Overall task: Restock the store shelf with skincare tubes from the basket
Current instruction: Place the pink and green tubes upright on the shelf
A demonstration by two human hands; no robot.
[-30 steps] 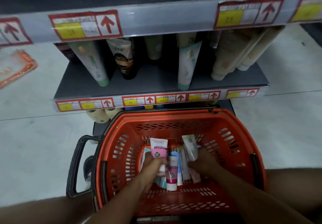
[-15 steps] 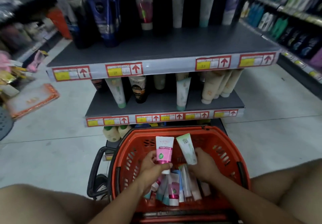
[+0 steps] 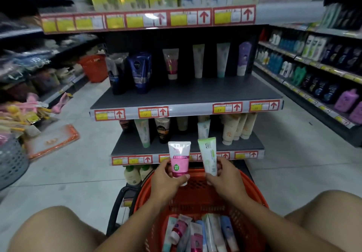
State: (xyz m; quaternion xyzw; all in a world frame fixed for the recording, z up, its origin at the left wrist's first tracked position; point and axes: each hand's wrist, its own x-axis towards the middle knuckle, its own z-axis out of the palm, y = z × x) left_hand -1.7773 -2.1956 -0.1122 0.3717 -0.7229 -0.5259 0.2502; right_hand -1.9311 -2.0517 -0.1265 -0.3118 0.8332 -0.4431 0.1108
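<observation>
Pink-and-white tube (image 3: 179, 160), pale green-and-white tube (image 3: 209, 156), orange basket (image 3: 252, 189), dark grey shelf (image 3: 188, 94) with red-and-yellow labels (image 3: 150, 112).

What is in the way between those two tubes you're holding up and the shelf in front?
Nothing visible. The left hand holds the pink tube and the right hand the green tube, both above the orange basket. Only open air lies between them and the shelf, whose front is bare.
</observation>
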